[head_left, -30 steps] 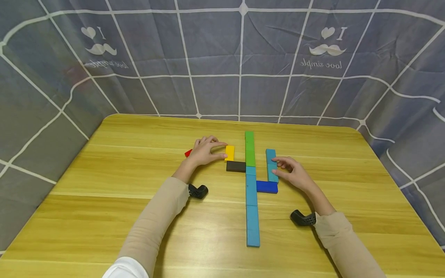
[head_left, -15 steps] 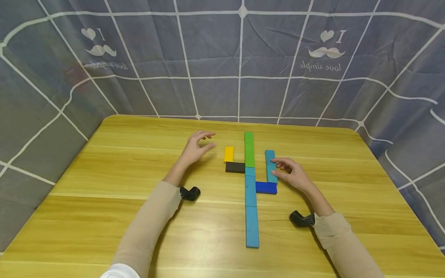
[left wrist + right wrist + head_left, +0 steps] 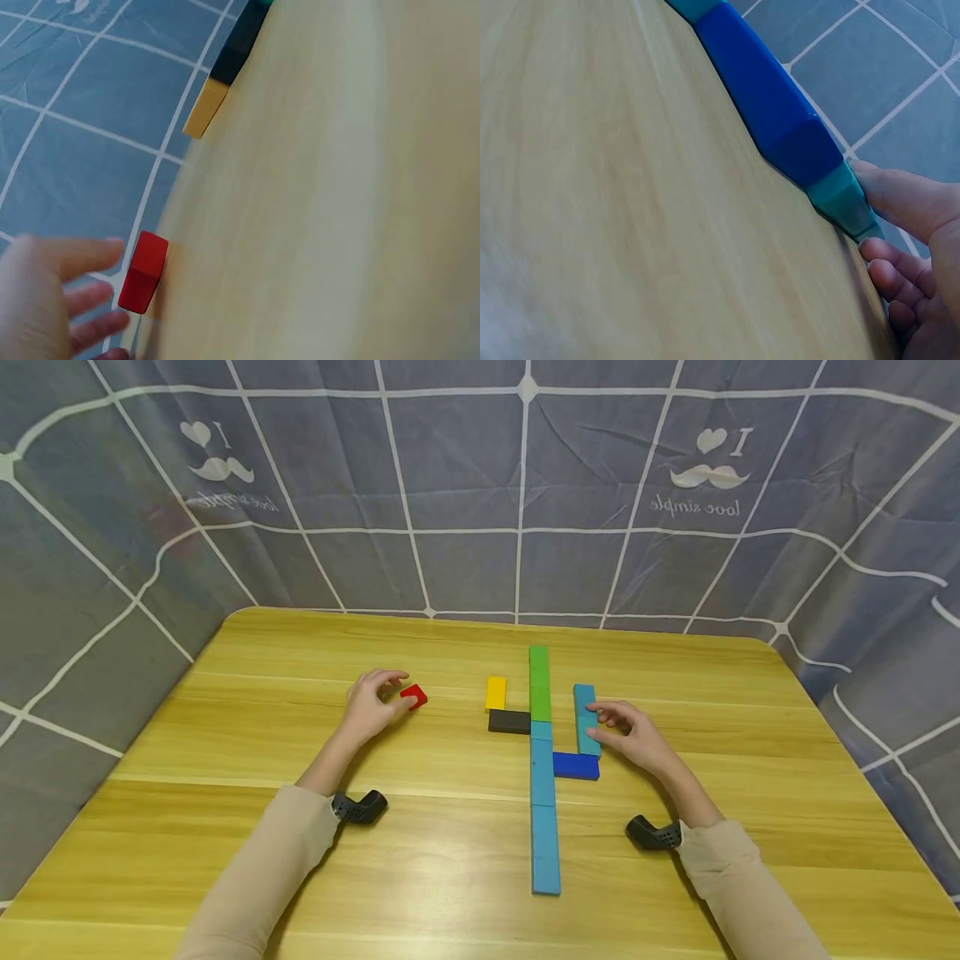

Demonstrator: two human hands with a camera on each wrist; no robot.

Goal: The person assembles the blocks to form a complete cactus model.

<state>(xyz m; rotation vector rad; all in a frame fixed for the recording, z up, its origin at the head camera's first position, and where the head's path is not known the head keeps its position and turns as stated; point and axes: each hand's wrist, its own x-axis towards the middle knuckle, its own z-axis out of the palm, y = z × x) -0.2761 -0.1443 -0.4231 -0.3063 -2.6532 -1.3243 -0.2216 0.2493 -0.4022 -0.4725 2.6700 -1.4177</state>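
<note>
In the head view my left hand [image 3: 372, 703] is at a small red block [image 3: 413, 697] left of the other blocks. The left wrist view shows its thumb and fingers spread beside the red block [image 3: 144, 271], not closed round it. My right hand [image 3: 633, 732] rests with thumb and fingertips at the right side of two light blue blocks [image 3: 587, 719], lined up end to end. A dark blue block [image 3: 576, 766] joins them to a long row of light blue blocks [image 3: 544, 827]. In the right wrist view the thumb touches a teal block [image 3: 843, 199].
Green blocks [image 3: 538, 683] continue the row at its far end. A black block [image 3: 509, 721] juts left from it, with a yellow block [image 3: 496, 693] at its outer end. The wooden table [image 3: 262, 735] backs onto a grey checked curtain [image 3: 465, 568].
My left hand has let go of the yellow block and moved left to the red block, which it covered half a second ago. The right hand has stayed in place.
</note>
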